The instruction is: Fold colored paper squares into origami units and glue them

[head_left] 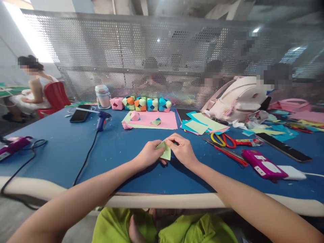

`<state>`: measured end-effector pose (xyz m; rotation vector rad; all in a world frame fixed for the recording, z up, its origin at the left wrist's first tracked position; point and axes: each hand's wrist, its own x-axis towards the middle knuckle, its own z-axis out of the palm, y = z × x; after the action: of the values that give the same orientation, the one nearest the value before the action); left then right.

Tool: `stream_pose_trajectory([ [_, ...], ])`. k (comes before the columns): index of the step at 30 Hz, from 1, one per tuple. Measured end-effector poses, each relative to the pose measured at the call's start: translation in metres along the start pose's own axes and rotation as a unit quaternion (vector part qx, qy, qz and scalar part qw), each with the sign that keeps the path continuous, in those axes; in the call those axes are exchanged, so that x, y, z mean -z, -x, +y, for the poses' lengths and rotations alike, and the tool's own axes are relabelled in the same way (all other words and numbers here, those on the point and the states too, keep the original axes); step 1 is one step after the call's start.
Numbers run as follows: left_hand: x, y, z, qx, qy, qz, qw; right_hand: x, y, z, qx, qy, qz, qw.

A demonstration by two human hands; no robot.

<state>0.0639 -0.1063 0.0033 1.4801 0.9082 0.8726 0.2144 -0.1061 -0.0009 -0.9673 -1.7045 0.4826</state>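
Observation:
Between my two hands, just above the blue table, is a small piece of light green paper (166,154). My left hand (150,154) grips its left side, thumb on top and fingers partly hidden beneath. The fingertips of my right hand (182,150) pinch its upper edge. Beyond my hands, a small pink folded paper piece (135,116) and a green and blue one (156,121) rest on pink paper sheets (168,120). Behind them stands a row of several colourful folded paper balls (140,104).
On the left lie a blue glue gun (101,120), a phone (81,114) and a bottle (103,96). To the right are loose paper sheets (196,127), scissors (229,140), a purple power strip (263,164), another phone (283,147) and a backpack (238,98). A mesh partition (101,50) closes the back.

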Motion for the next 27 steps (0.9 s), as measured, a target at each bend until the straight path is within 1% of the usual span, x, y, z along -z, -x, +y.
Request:
stream_pose_trajectory([
  [4, 0.002, -0.001, -0.001, 0.001, 0.035, 0.011, 0.999, 0.003, 0.0, -0.001, -0.034, -0.008, -0.023, 0.999],
  [9, 0.01, -0.006, 0.002, -0.009, 0.067, 0.059, 0.996, 0.011, -0.016, 0.0, -0.123, -0.035, 0.008, 0.992],
  [10, 0.013, -0.008, 0.002, -0.013, 0.072, 0.072, 0.995, 0.011, -0.021, 0.001, -0.144, -0.04, 0.004, 0.989],
  [12, 0.017, -0.011, 0.002, -0.024, 0.078, 0.097, 0.992, 0.009, -0.029, 0.002, -0.196, -0.069, -0.031, 0.978],
  [14, 0.021, -0.014, -0.001, -0.031, 0.074, 0.118, 0.99, 0.001, -0.033, 0.001, -0.233, -0.1, -0.091, 0.963],
  [16, 0.024, -0.016, -0.005, -0.034, 0.061, 0.127, 0.989, -0.009, -0.032, -0.001, -0.235, -0.103, -0.132, 0.957],
  [17, 0.025, -0.017, -0.007, -0.035, 0.052, 0.126, 0.99, -0.015, -0.03, -0.002, -0.228, -0.096, -0.139, 0.959],
  [19, 0.027, -0.017, -0.01, -0.034, 0.035, 0.12, 0.992, -0.024, -0.025, -0.003, -0.217, -0.079, -0.132, 0.964],
  [21, 0.028, -0.017, -0.012, -0.03, 0.024, 0.115, 0.993, -0.029, -0.022, -0.002, -0.209, -0.067, -0.124, 0.968],
  [24, 0.029, -0.019, -0.014, -0.017, 0.023, 0.111, 0.993, -0.025, -0.032, 0.006, -0.188, -0.04, -0.121, 0.974],
  [27, 0.028, -0.022, -0.017, 0.004, 0.033, 0.098, 0.995, -0.014, -0.062, 0.024, -0.16, 0.008, -0.086, 0.983],
])
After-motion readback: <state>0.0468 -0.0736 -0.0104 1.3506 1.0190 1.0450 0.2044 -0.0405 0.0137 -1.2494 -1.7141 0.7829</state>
